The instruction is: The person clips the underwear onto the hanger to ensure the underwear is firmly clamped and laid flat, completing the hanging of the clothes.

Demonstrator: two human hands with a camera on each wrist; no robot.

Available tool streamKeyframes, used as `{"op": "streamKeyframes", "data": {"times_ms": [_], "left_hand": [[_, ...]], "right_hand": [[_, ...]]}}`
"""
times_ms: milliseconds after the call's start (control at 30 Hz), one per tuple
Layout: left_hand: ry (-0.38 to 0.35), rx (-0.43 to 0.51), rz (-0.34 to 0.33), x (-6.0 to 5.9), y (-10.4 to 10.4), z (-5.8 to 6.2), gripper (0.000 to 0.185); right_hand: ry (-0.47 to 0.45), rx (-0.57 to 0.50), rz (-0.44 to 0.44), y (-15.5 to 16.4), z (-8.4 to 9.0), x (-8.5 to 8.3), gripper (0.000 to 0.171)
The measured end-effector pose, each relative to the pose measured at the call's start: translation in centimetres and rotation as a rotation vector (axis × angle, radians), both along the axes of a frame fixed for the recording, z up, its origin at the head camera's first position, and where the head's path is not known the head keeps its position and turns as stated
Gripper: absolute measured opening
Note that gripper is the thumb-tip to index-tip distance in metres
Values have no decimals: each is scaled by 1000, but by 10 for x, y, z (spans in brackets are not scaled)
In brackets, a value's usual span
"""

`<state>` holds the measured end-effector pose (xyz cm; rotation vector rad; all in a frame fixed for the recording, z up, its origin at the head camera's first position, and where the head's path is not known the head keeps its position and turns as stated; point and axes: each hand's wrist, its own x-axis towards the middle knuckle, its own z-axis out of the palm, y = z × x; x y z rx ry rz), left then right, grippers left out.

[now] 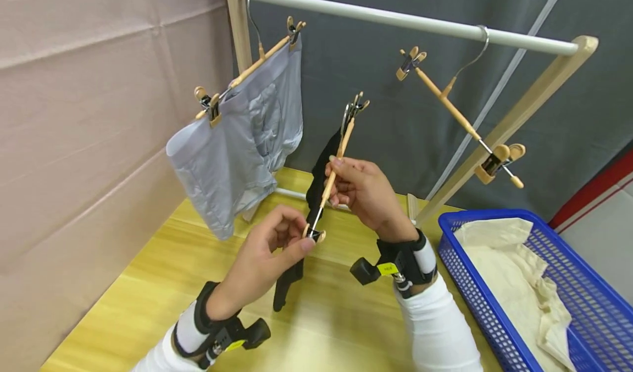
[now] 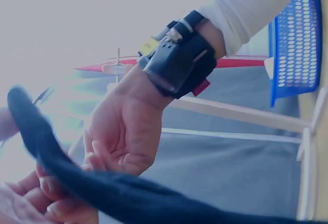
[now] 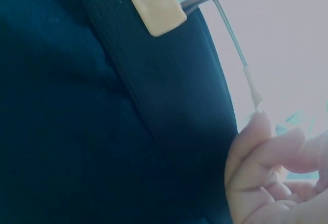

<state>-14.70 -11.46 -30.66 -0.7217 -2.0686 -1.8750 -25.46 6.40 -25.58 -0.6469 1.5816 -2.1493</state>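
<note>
Over the yellow wood-grain table (image 1: 148, 284) I see the right hand (image 1: 363, 190) pinching a slim tan wood-and-metal hanger (image 1: 346, 137) mid-bar, the left hand (image 1: 264, 259) pinching its near black-and-tan clip (image 1: 314, 234), and a black cloth garment (image 1: 317, 188) hanging below the hanger.

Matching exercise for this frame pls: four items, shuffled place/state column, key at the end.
Items:
1. Grey shorts
2. Black garment
3. Cream cloth
4. Rightmost hanger

Place/state:
A. Inside the blue basket
B. On the rail, nothing clipped to it
C. Clipped by its waistband to the leftmost hanger
D. Hanging from the hanger in the right grip

Pairs: 1-C, 2-D, 3-A, 4-B
</note>
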Motion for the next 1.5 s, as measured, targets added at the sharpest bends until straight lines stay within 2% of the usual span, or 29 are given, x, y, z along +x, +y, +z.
{"op": "streamKeyframes", "data": {"times_ms": [167,267,367,500,600,700,833,1033,1200,1367,1500], "left_hand": [[135,145,119,-4,6,1,32],[195,138,176,-4,7,-3,44],[213,70,224,-5,8,-6,52],[256,15,284,-11,10,-9,31],[296,40,336,-17,10,-12,14],[317,68,374,-21,10,-15,11],[340,86,381,-23,9,-17,11],[361,109,371,-24,7,-16,12],[350,93,379,-22,7,-18,13],[321,66,366,-20,12,-23,13],[303,56,349,-21,14,-23,12]], "right_hand": [[32,-22,-46,-9,22,-10,27],[48,-37,-77,-12,34,-17,26],[59,-83,-99,-12,47,-25,27],[54,-160,-92,-11,65,-35,28],[55,-180,-82,-14,76,-43,28],[39,-196,-90,-18,85,-51,30],[-10,-228,-99,-23,93,-61,28],[-25,-210,-78,-32,98,-73,27],[-30,-171,-56,-40,90,-81,30],[-74,-182,-69,-43,79,-85,31],[-58,-165,-46,-48,79,-86,32]]}}
